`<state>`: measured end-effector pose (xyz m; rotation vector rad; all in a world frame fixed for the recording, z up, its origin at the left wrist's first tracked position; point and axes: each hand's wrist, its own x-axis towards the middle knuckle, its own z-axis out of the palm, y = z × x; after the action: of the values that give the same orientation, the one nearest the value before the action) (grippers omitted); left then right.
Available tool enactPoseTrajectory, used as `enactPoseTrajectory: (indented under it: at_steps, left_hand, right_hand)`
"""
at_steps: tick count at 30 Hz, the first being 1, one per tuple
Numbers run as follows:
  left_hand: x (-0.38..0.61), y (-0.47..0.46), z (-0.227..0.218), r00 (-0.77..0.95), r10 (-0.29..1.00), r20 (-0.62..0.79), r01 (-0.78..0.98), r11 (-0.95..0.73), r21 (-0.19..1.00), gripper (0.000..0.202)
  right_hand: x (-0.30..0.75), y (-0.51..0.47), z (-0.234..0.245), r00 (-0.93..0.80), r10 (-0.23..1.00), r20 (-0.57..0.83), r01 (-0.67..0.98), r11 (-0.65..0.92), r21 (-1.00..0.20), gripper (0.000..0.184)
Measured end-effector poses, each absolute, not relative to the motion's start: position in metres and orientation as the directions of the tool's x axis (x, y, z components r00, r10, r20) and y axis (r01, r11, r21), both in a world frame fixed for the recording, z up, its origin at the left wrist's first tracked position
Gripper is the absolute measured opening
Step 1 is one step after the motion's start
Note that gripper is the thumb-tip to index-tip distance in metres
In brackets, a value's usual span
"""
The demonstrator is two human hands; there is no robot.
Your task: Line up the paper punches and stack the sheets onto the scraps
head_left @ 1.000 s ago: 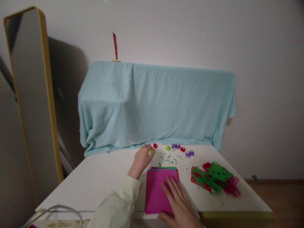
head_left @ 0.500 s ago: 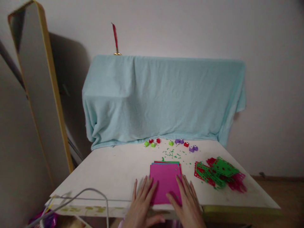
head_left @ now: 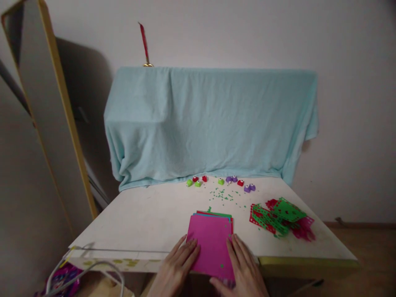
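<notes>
A stack of coloured sheets (head_left: 210, 243), magenta on top with blue, red and green edges showing behind, lies at the table's front edge, its near end overhanging. My left hand (head_left: 177, 266) holds its left side, fingers together on the edge and thumb hidden. On the right side, my right hand (head_left: 244, 266) has its fingers over the edge and its thumb near the front corner. A few green specks lie on the magenta sheet. Beyond the stack are scattered green paper bits (head_left: 224, 196).
Small red, green and purple craft punches (head_left: 220, 181) with white round tops stand along the back. A heap of red, green and pink sheets full of holes (head_left: 281, 216) lies right. A blue cloth (head_left: 213, 123) hangs behind; a grey cable (head_left: 93, 266) loops at front left.
The stack has slid toward me, past the table's front edge, and turned slightly. Both hands have come back with it and closed in on its sides. The view has shifted slightly.
</notes>
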<state>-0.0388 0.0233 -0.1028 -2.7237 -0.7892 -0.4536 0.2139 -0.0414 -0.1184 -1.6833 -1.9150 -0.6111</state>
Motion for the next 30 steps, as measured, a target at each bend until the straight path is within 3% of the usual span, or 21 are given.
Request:
enactPoseTrajectory:
  at_steps: [3,8,15,19,22,26,30]
  left_hand:
    - [-0.040,0.019,-0.094,0.784,0.491,0.379,0.559,-0.825,-0.088,0.061]
    - [-0.039,0.015,-0.090,0.774,0.491,0.399,0.554,-0.831,-0.051,0.055]
    - [-0.046,0.011,-0.083,0.789,0.465,0.402,0.477,-0.875,0.075,0.037]
    - [-0.041,0.008,-0.076,0.748,0.519,0.415,0.485,-0.853,0.193,0.027]
    - [-0.037,0.012,-0.070,0.704,0.561,0.436,0.489,-0.828,0.275,0.028]
    - [-0.036,0.027,-0.057,0.646,0.549,0.530,0.452,-0.835,0.314,0.046]
    - [-0.028,0.047,-0.028,0.458,0.565,0.686,0.336,-0.825,0.455,0.024]
  right_hand:
    - [0.218,-0.045,-0.118,-0.139,0.781,0.608,0.989,0.146,0.039,0.093]
    - [0.221,-0.046,-0.122,-0.163,0.791,0.590,0.981,0.194,0.012,0.052]
    - [0.219,-0.054,-0.125,-0.122,0.700,0.703,0.952,0.283,-0.116,0.058]
    - [0.224,-0.054,-0.117,-0.119,0.702,0.702,0.935,0.318,-0.160,0.060]
    - [0.233,-0.045,-0.104,-0.165,0.743,0.649,0.925,0.344,-0.158,0.069]
    - [0.249,-0.023,-0.075,-0.246,0.708,0.661,0.889,0.437,-0.137,0.075]
    - [0.261,0.001,-0.033,-0.278,0.632,0.724,0.879,0.471,-0.074,0.062]
